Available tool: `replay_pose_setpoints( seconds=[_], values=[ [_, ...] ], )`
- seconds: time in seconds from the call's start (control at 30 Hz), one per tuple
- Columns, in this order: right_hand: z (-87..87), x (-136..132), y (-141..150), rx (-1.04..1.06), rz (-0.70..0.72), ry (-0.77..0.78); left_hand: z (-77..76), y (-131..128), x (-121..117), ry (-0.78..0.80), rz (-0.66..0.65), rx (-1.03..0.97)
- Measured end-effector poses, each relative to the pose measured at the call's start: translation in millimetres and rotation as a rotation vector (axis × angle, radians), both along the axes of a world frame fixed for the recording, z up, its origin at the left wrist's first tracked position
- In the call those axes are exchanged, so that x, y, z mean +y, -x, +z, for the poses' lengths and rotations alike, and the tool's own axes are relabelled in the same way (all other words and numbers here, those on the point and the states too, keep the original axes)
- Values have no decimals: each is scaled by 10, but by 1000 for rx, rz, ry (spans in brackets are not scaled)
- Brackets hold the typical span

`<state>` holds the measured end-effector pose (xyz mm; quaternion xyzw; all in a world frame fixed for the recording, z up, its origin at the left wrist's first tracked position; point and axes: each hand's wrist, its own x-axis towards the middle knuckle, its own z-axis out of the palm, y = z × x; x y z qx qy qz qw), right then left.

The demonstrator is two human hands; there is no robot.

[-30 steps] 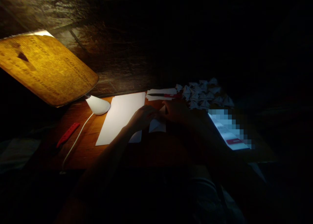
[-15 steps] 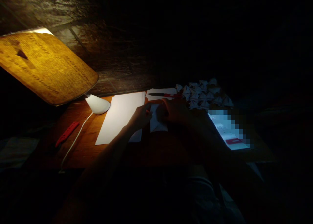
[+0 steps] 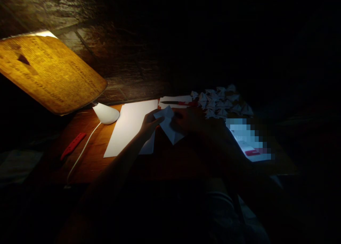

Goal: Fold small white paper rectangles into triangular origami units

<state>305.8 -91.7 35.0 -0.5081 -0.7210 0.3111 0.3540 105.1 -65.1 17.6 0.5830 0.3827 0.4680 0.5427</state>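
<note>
A small folded paper (image 3: pixel 170 125) with crossing creases is held between my two hands, one corner pointing down over the table. My left hand (image 3: pixel 149 123) pinches its left corner, thumb on top. On the right side of the paper, my right hand (image 3: pixel 188 118) is closed at its edge; deep shadow covers most of those fingers. Behind the hands, a knife (image 3: pixel 183 103) with a red handle and dark blade rests on a stack of small paper sheets (image 3: pixel 176 99). A stack of larger white sheets (image 3: pixel 130 126) lies left of my left hand, partly under the forearm.
Several folded paper pieces (image 3: pixel 221 103) are grouped at the back right of the wooden table (image 3: pixel 87 165). A lit screen (image 3: pixel 249 144) lies at right. A lamp with a printed shade (image 3: pixel 53 73), its white cord (image 3: pixel 84 153) and a red cutter-like tool (image 3: pixel 73 145) are at left.
The folded paper was upright and narrow between my hands; now it is turned cornerwise, with its creased face showing wider. My left hand has shifted slightly left to its corner.
</note>
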Motion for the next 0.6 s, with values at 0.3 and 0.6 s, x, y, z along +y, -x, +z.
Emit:
replay_pose_setpoints(
  seconds=[0.3,0.6],
  values=[
    [-175,142,-20,199,48,122,-11,23,55,167,-17,-197],
    [-228,182,30,277,15,199,48,64,45,144,-91,-156]
  ],
)
